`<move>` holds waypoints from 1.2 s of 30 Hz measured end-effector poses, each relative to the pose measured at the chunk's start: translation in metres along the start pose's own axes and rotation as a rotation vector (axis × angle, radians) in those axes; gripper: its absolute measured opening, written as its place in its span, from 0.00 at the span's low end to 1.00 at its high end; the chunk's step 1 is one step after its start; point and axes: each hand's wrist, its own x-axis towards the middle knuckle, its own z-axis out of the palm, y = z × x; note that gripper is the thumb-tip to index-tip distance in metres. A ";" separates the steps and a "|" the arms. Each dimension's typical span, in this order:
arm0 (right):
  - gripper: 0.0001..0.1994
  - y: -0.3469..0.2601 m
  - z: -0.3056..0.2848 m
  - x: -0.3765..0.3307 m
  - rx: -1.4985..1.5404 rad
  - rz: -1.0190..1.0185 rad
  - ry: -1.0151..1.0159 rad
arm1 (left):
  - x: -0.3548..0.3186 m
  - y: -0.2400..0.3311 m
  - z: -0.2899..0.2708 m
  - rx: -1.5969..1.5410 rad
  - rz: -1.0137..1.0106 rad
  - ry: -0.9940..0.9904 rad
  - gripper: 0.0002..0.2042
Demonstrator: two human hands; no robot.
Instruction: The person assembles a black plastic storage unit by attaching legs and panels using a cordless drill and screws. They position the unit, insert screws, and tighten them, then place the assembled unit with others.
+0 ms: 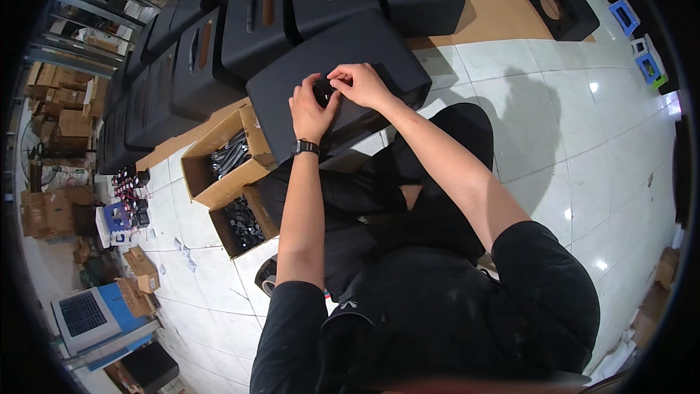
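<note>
A large black box-shaped cabinet lies in front of me, tilted toward my knees. On its upper face, a small black part shows between my hands; its exact kind is hard to make out. My left hand, with a dark watch on the wrist, curls its fingers and thumb around that part. From the right, my right hand reaches in with thumb and fingertips pinched together at the part's edge. Whatever sits between those right fingertips is hidden.
Several similar black cabinets with slots and strap handles stand behind. Left of my knees are two open cardboard boxes, one with long dark strips, one with small black pieces. A black panel with a round hole lies far right on cardboard.
</note>
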 end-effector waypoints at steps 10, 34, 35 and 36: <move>0.16 0.013 -0.074 -0.003 -0.002 0.166 -0.132 | 0.003 -0.008 0.003 0.001 0.076 0.037 0.12; 0.10 0.020 -0.133 -0.064 -0.433 0.144 0.074 | -0.069 -0.022 -0.040 0.043 -0.321 0.475 0.16; 0.10 0.026 -0.133 -0.064 -0.466 0.071 0.098 | -0.076 -0.024 -0.040 0.065 -0.312 0.417 0.16; 0.09 0.037 -0.135 -0.067 -0.502 0.010 0.143 | -0.076 -0.024 -0.041 0.086 -0.314 0.419 0.16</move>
